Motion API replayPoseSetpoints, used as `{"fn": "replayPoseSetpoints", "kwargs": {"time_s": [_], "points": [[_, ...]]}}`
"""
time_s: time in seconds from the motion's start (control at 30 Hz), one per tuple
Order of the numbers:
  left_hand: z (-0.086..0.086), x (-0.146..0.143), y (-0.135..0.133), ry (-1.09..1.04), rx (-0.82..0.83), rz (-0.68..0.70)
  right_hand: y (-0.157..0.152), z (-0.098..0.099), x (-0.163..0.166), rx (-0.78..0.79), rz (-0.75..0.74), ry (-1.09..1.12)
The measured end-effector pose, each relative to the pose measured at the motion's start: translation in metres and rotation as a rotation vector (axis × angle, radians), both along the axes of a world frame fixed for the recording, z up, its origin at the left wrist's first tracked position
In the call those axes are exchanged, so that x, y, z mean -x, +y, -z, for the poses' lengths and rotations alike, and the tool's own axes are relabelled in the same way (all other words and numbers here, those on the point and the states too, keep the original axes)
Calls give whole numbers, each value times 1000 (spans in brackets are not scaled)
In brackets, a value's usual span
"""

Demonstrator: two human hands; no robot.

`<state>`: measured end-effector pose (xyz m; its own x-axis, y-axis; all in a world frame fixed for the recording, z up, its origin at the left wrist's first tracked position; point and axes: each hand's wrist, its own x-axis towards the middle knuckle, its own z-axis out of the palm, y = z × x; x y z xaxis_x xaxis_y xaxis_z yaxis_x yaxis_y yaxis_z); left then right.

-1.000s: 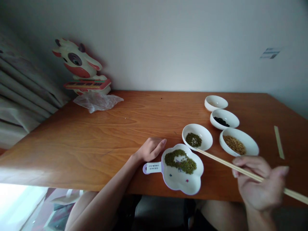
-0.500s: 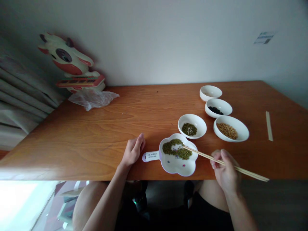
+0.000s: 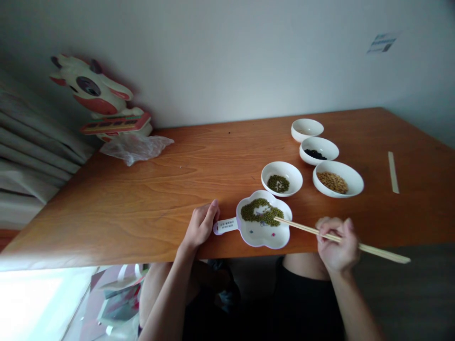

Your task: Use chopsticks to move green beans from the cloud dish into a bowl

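Note:
My right hand (image 3: 337, 244) is closed around a pair of wooden chopsticks (image 3: 300, 227). Their tips touch the green mung beans (image 3: 253, 211) in a white, flower-shaped dish (image 3: 259, 240) with a purple rim and a labelled handle. Beside the end of that handle my left hand (image 3: 201, 224) rests on the table, fingers curled and thumb on top, apparently holding nothing. Just behind the dish stands a white bowl (image 3: 297, 183) with more mung beans in it.
To the right, a bowl (image 3: 355, 183) holds tan beans, with a bowl (image 3: 330, 150) of black beans behind it. A third bowl (image 3: 313, 125) is farthest back. A paper chopstick sleeve (image 3: 393, 173) lies right. A cow toy (image 3: 103, 97) and clear plastic bag (image 3: 137, 148) occupy the left.
The chopstick tips have shifted slightly to the right among the mung beans, and my right hand has tilted a little. The whole view has turned slightly. My left hand stays beside the handle.

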<state>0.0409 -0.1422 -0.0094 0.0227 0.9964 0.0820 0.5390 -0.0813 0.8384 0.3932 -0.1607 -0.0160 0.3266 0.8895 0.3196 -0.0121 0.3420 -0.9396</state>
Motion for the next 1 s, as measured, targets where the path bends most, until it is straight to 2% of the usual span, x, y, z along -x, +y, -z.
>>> {"fn": "replayPoseSetpoints", "kwargs": {"time_s": [0.2, 0.3, 0.43, 0.5, 0.63, 0.73, 0.9, 1.0], "points": [[-1, -1, -1, -4, 17, 37, -27, -18, -4, -66, 85, -286], [-3, -2, -2, 3, 22, 66, -24, -31, -1, -9, 19, -477], [-4, -3, -3, 44, 13, 87, -10, -43, 11, 35, -155, -638], [-5, -3, -4, 63, 6, 97, -8, -45, 13, 36, -176, -664], [-8, -3, -7, 127, -25, 171, -14, -48, 11, 21, -105, -697], [-11, -4, -12, 139, -23, 224, -18, -50, 14, 36, -209, -730], [-10, -11, -26, 82, 29, 17, -23, -48, 21, -7, -293, -647], [-9, -16, -31, 156, 17, 6, -23, -44, 23, -36, -389, -635]]}}
